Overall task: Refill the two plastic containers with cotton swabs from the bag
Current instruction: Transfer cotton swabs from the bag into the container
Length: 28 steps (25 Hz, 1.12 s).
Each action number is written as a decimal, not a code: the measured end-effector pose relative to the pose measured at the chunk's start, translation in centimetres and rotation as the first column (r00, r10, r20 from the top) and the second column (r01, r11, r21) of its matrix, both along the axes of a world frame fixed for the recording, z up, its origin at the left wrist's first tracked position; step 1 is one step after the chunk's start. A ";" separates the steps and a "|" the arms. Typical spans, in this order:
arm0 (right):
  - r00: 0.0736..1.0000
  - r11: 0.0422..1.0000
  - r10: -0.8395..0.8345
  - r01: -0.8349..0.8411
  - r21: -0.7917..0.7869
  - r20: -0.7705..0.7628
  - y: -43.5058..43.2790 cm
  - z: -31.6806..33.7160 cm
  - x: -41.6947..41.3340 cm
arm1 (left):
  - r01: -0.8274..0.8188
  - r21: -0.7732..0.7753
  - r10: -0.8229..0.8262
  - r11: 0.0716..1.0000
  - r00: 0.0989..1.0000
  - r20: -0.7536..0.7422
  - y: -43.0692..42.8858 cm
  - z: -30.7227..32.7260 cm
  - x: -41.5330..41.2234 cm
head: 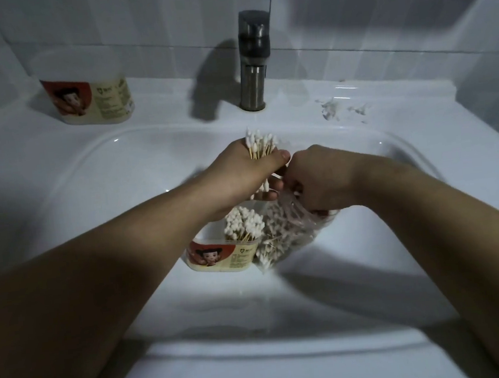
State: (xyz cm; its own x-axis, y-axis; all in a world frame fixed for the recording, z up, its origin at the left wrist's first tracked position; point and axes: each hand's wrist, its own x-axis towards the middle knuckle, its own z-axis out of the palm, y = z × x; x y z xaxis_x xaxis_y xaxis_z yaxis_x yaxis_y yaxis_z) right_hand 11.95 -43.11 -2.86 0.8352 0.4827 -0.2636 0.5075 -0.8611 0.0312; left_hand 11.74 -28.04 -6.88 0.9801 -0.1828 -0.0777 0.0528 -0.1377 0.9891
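A bundle of wooden-stemmed cotton swabs with white tips [261,146] sits clamped in a person's left hand [240,174] above the middle of a white ceramic sink [57,164], the tips pointing up and away toward the tap. Close against that hand's thumb, the right hand [317,179] is curled round the gathered top of a clear plastic bag [283,237] stuffed with more swabs. The bag hangs from that grip and sags into the basin.

Pressed against the bag's left side, low in the basin, stands a small open-topped plastic container with a red-and-cream cartoon label [221,257]. A dense clump of swabs stands upright inside it, and the left wrist passes over its far edge.

A second container of the same make [86,91] stands well apart on the sink's back ledge, at the far left near the wall. Whether it holds anything cannot be told in the dim light.

A brushed-metal tap [253,63] rises from the middle of that ledge and throws a dark shadow to its left. White smears [330,109] mark the ledge to the right of the tap. Pale grey wall tiles [134,17] back the scene. Both bare forearms reach in from the near edge.
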 end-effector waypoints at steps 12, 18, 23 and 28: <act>0.976 0.873 -0.218 0.183 0.453 0.025 -1.9 1.2 0.8 | 0.017 0.571 -0.139 0.821 0.975 0.171 0.6 0.3 -0.4; 0.934 0.711 -0.344 0.325 0.624 -0.095 -2.5 1.6 1.1 | 0.094 0.612 -0.194 0.785 0.976 0.098 0.6 0.3 -0.7; 0.895 0.562 -0.410 0.399 0.725 -0.175 -2.9 1.4 1.6 | 0.016 0.321 -0.039 0.947 0.997 0.065 0.4 0.5 -0.6; 0.904 0.566 -0.371 0.400 0.721 -0.211 -2.0 1.4 1.0 | 0.041 0.150 -0.045 0.988 0.999 0.019 0.1 0.6 -0.7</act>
